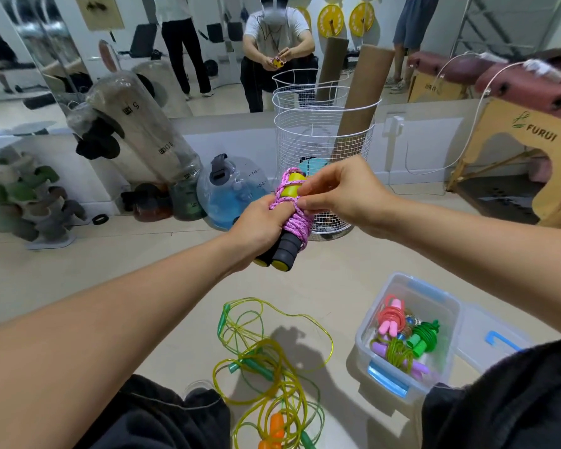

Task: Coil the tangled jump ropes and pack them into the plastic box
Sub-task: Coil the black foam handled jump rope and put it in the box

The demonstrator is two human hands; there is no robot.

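We have the pink jump rope (293, 218) up in front of us, its cord wound round the two black-and-yellow handles held side by side. Our left hand (259, 226) is wrapped round the bundle at its middle, fingers curled over the cord. Our right hand (340, 189) pinches the cord near the top of the handles, at what looks like the last turn or the loose end.

To finish this well, we judge that the left hand should keep the handles pressed together so the turns cannot slacken, while the right draws the end snug and tucks it under a neighbouring turn. Pulling too hard could drag the top turns off the yellow tips.

The plastic box (412, 285) stands open on the floor to our lower right, with several coiled ropes inside; its lid (499, 332) lies just beside it. The bundle should go in beside those, lying flat.

On the floor between our knees lies a tangle of yellow-green ropes (272, 361) with green and orange handles, not yet coiled, so the task seems well along but unfinished.
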